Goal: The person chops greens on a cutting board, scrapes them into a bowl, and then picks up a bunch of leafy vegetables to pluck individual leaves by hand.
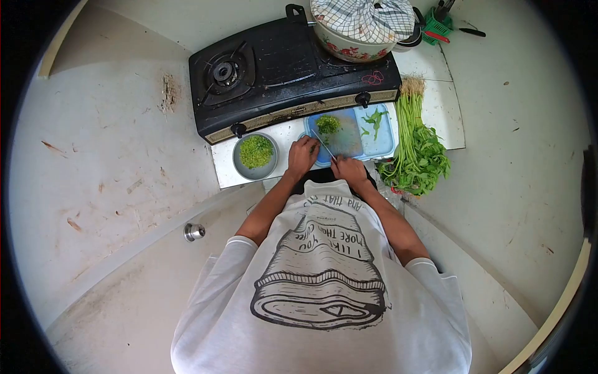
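Observation:
A knife point(325, 144) is held in my right hand point(349, 171), its blade slanting up and left over the blue cutting board point(352, 146). My left hand point(303, 156) rests at the board's left edge beside the blade, fingers curled; whether anything is under them is hidden. Chopped greens point(327, 124) lie in a small pile just above the blade. Some loose leaves point(375, 119) are on the board's right part. Left of my left hand, a grey bowl point(237, 163) holds finely chopped greens point(256, 151).
Behind the board is a black two-burner stove point(280, 62) bearing a cloth-covered pot point(355, 51). A bundle of leafy greens point(414, 156) hangs over the counter's right side. A green basket point(434, 28) with utensils stands at the back right.

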A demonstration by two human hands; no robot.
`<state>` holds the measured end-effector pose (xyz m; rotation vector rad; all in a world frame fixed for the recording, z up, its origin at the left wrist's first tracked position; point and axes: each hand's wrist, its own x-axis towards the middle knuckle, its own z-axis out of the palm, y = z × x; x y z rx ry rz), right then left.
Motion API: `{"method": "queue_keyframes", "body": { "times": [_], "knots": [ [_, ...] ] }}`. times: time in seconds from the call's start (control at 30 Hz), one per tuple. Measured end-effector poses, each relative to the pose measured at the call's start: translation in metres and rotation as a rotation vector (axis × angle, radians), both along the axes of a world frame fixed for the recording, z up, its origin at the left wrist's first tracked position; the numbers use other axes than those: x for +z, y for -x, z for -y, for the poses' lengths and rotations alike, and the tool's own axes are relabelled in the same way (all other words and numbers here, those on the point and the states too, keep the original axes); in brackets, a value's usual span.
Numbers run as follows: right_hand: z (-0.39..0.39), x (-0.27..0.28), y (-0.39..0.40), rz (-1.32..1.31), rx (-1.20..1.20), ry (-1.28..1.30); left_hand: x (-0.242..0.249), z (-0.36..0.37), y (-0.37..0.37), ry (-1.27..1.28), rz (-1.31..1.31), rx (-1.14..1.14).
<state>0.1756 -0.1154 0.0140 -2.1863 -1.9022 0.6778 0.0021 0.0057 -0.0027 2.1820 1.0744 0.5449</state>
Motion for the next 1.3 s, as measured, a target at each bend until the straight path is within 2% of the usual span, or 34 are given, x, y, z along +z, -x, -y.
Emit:
{"method": "queue_keyframes", "body": {
  "times": [0.37,0.77,1.3],
  "knots": [
    [-0.016,-0.013,0.005,-0.021,0.007,0.023,0.009,0.006,0.001,0.007,-0.007,0.047],
    [-0.012,-0.006,0.000,0.026,0.030,0.036,0.009,0.006,-0.001,0.076,0.101,0.094],
    [-0.022,-0.011,0.004,0.005,0.053,0.026,0.014,0.001,0.000,0.072,0.071,0.056]
  ]
}}
